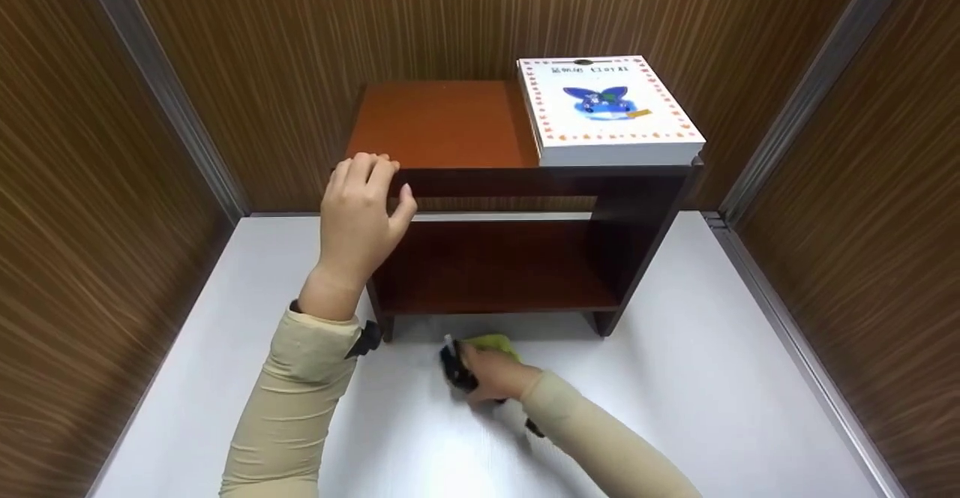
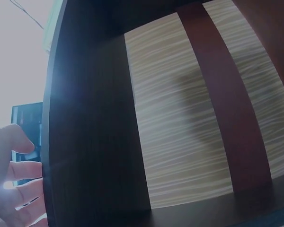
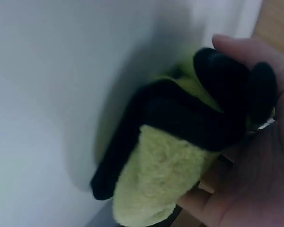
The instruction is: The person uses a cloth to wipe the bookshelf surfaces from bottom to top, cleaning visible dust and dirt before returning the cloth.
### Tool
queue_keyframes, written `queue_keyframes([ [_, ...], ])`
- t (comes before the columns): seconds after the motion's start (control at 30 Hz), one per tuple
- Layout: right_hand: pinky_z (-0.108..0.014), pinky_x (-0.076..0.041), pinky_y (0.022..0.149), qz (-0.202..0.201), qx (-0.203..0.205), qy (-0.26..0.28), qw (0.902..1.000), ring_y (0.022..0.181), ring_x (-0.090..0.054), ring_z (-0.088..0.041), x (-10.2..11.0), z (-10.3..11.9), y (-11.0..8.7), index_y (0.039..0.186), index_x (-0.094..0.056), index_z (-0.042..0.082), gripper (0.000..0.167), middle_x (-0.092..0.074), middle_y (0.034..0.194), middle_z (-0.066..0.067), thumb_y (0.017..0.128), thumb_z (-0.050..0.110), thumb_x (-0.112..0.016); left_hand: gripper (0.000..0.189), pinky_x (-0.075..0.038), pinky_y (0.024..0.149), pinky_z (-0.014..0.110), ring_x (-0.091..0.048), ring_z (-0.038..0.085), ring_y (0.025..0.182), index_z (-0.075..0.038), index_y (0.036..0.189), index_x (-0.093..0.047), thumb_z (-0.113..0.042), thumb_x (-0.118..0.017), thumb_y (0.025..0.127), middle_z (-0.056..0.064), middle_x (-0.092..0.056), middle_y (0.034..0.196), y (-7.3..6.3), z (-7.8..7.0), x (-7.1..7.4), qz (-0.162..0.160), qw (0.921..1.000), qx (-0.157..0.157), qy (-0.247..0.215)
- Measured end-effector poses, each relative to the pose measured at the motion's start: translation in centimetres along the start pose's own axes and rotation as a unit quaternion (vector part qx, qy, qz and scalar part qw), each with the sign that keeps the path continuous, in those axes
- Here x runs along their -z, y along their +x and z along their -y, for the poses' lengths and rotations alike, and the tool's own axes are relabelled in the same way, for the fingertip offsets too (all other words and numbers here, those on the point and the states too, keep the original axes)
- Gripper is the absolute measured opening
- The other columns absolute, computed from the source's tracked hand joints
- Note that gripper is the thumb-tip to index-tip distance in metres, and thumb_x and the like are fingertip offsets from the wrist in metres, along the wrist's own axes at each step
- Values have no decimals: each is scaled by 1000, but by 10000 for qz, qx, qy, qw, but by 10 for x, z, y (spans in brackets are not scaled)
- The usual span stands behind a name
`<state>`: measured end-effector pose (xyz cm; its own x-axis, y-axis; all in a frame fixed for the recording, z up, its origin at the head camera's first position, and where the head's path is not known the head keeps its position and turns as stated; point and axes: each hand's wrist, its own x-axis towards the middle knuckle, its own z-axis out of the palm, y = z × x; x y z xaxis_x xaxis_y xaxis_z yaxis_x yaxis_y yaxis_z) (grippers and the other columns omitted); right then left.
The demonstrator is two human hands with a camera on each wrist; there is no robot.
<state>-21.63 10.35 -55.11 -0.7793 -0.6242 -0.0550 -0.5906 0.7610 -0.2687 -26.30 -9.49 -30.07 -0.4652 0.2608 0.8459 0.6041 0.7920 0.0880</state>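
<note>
My left hand (image 1: 358,209) rests on the front left edge of a dark brown wooden shelf (image 1: 442,127). Its fingers lie over the top board, and the thumb stands apart from them. In the left wrist view the fingertips of that hand (image 2: 14,189) touch the dark board. Low in front of the shelf, my right hand (image 1: 499,373) grips a black and yellow-green plush toy (image 3: 165,156), close to the white floor. Thumb and fingers wrap the toy from the side in the right wrist view; part of it is hidden behind the palm.
A thick white book or stack of books (image 1: 615,112) with a blue cartoon on its cover lies on the right of the shelf top. The lower board (image 1: 495,265) sits just above the white floor (image 1: 697,378). Wood-patterned walls (image 1: 862,205) enclose the sides and back.
</note>
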Motion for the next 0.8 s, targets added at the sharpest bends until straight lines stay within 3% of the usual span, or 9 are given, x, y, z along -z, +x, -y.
queue_keyframes([
  [0.13, -36, -51, 76, -117, -386, 564, 9976, 83, -63, -31, 8, -27, -26, 119, -45, -4, 71, -64, 92, -17, 67, 23, -83, 19, -42, 83, 41, -51, 34, 86, 2, 94, -62, -12, -56, 83, 16, -57, 92, -3, -1, 1, -78, 10000, 53, 30],
  [0.33, -45, -44, 89, -289, -1088, 980, 9888, 103, -56, -38, 15, -55, -52, 122, -49, -5, 78, -60, 112, -20, 63, 31, -84, 18, -42, 85, 41, -52, 35, 86, 2, 93, -61, -12, -57, 82, 17, -56, 91, -4, -4, 2, -141, 9999, 65, 10],
  [0.47, -46, -36, 99, 201, -1182, 890, 9888, 122, -40, -46, 19, -54, -56, 137, -40, -4, 92, -41, 138, -24, 67, 40, -81, 18, -41, 90, 43, -52, 35, 88, 2, 93, -61, -11, -57, 81, 17, -57, 93, -2, -7, 1, -184, 9998, 71, -1],
  [0.57, -47, -35, 100, 524, -1168, 774, 9887, 125, -31, -52, 21, -48, -58, 143, -33, 0, 93, -28, 145, -27, 71, 37, -78, 18, -39, 95, 45, -53, 35, 90, 3, 94, -61, -10, -58, 81, 17, -57, 94, -1, -8, 0, -165, 9998, 91, 13],
  [0.7, -49, -42, 92, 406, -1035, 534, 9924, 119, -36, -54, 15, -39, -63, 143, -36, 6, 86, -33, 141, -29, 73, 31, -78, 17, -39, 96, 46, -53, 35, 90, 2, 93, -60, -11, -57, 82, 17, -56, 93, -2, -9, 0, -112, 9999, 108, 43],
  [0.8, -48, -48, 83, 72, -1015, 164, 9947, 113, -43, -52, 6, -33, -68, 140, -38, 1, 88, -40, 136, -28, 70, 32, -80, 17, -39, 96, 47, -53, 35, 90, 2, 93, -60, -11, -57, 82, 17, -56, 92, -4, -10, -1, -129, 9999, 91, 66],
])
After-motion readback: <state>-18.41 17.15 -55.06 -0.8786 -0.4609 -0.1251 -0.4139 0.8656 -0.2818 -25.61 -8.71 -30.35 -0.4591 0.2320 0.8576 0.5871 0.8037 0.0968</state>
